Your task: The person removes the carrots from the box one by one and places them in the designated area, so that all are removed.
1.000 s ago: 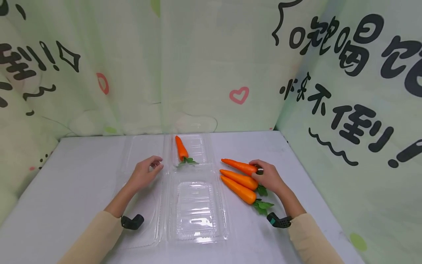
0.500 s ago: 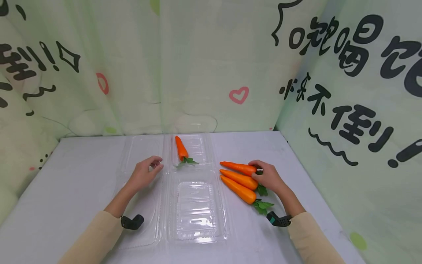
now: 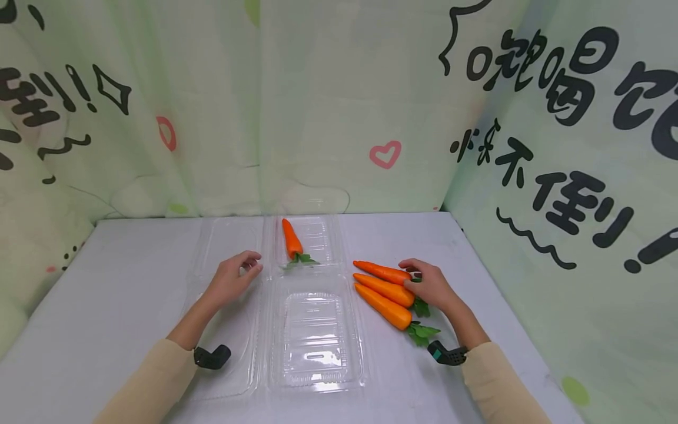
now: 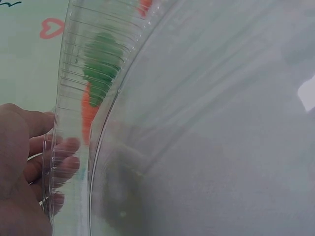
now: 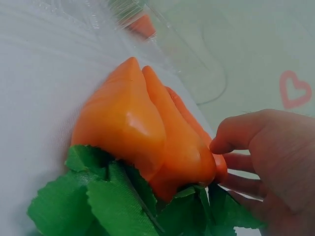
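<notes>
My right hand (image 3: pixel 431 285) is at the leafy ends of three orange carrots lying side by side: the far carrot (image 3: pixel 378 271), middle carrot (image 3: pixel 382 287) and near carrot (image 3: pixel 382 306). In the right wrist view its thumb is by the middle carrot, the fingers extended near the far carrot's thick end; firm contact cannot be made out. Another carrot (image 3: pixel 292 238) lies in the back clear plastic container (image 3: pixel 324 238). Beside that container's left edge, my left hand (image 3: pixel 233 278) has loosely curled fingers, seen partly through the plastic in the left wrist view.
A clear plastic container (image 3: pixel 318 330) stands in front of the back one. Clear lids (image 3: pixel 228 365) lie opened out to the left, beneath the left forearm. Printed curtains (image 3: pixel 318 118) hang behind the white table (image 3: pixel 132 282) and along its right side.
The far carrot's tip has come slightly nearer, alongside the other two. My right hand's fingertips have loosened a little at its leafy end. My left hand has stayed in place.
</notes>
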Tool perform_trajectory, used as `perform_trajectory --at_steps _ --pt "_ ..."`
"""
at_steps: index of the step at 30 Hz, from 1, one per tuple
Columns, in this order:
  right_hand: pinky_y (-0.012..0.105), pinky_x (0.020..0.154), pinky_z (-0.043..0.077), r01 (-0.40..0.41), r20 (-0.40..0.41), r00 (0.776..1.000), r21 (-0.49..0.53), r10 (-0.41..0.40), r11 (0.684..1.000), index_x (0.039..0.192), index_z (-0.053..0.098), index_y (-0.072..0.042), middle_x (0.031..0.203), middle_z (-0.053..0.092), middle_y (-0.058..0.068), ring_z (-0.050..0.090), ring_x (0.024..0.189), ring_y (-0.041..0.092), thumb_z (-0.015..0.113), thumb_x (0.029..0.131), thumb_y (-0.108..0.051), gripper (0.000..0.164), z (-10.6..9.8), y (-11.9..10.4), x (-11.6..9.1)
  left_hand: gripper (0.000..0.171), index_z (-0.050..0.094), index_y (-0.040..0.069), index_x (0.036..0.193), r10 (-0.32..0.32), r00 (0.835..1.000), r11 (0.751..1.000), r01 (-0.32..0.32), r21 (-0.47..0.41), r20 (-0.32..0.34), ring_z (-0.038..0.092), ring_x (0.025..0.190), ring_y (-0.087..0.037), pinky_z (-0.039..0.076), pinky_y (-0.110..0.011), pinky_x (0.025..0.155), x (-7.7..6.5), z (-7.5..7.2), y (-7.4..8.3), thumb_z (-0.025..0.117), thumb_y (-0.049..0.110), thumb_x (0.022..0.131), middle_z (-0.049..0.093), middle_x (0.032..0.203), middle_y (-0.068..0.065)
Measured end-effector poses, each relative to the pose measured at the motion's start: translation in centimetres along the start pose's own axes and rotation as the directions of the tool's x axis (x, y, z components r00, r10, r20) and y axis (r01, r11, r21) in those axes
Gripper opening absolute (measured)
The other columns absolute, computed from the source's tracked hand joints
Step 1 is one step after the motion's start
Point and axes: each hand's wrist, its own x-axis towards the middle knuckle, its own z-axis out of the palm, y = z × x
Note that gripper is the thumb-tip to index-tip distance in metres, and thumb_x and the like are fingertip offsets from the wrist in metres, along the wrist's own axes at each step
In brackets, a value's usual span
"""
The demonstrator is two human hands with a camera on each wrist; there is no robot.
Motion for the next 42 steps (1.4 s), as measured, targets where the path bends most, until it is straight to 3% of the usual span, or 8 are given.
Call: perform_trajectory --at_steps 18,42 --pt "0.051 0.101 0.046 0.081 -0.034 0.996 0.017 -0.080 0.997 0.129 0.055 -0.002 0.128 0.060 0.018 0.056 0.118 0.035 0.060 0.091 -0.009 0.039 -0.2 -1.6 0.4 0.031 0.058 0.004 0.123 -0.013 1.000 1.000 0.013 0.005 -0.001 0.058 0.096 -0.025 0.051 -0.043 0.087 0.0 0.0 0.1 0.057 0.022 0.097 0.066 0.106 -0.012" --pt "0.050 0.101 0.046 0.087 -0.009 0.996 0.050 -0.086 0.995 0.131 0.055 -0.004 0.131 0.059 0.018 0.055 0.121 0.036 0.063 0.092 -0.011 0.040 0.3 -3.2 1.3 0.032 0.058 0.004 0.124 -0.026 1.000 1.000 0.026 -0.005 0.000 0.057 0.097 -0.025 0.051 -0.042 0.087 -0.1 -0.1 0.3 0.057 0.021 0.097 0.066 0.105 -0.012"
